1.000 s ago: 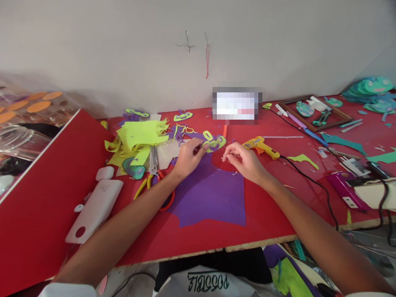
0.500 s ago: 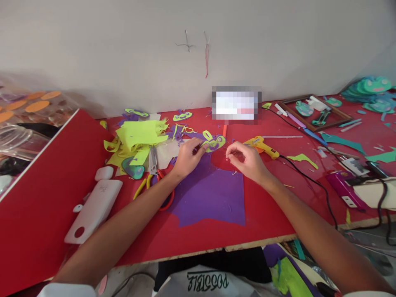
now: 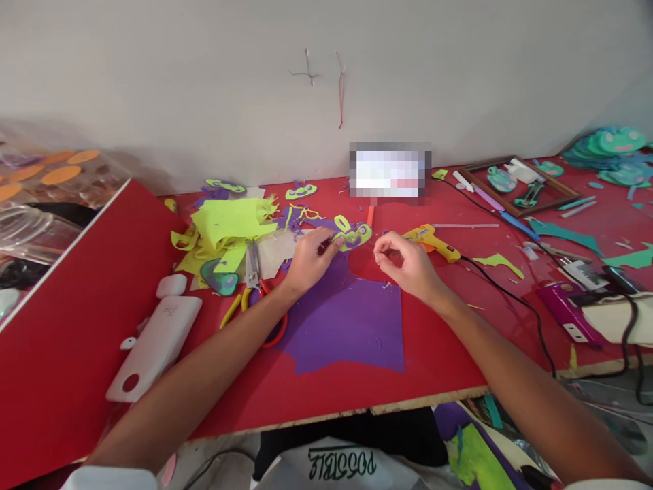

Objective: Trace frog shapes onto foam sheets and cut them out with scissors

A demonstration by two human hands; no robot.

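My left hand [image 3: 315, 258] pinches a lime-green and purple foam cutout [image 3: 356, 236] at its left end. The piece has a small loop on top and pale round spots. To its right, apart from it, my right hand [image 3: 403, 262] is closed, thumb and fingertips pressed together; anything between them is too small to make out. Under both hands lies a purple foam sheet [image 3: 347, 320] with a ragged edge. A yellow glue gun [image 3: 433, 243] rests just beyond my right hand. Scissors [image 3: 252, 265] with red handles lie partly under my left forearm.
Lime-green foam scraps [image 3: 224, 224] are piled at left, near a white power bank [image 3: 156, 347] and a red panel [image 3: 76, 327]. A blurred-out screen [image 3: 390, 173] stands by the wall. At right are a wooden frame [image 3: 566, 204], a black cord, and a purple power strip [image 3: 571, 309].
Almost nothing differs. My right hand has shifted very slightly at the fingertips; my left hand and the foam cutout stay in place.
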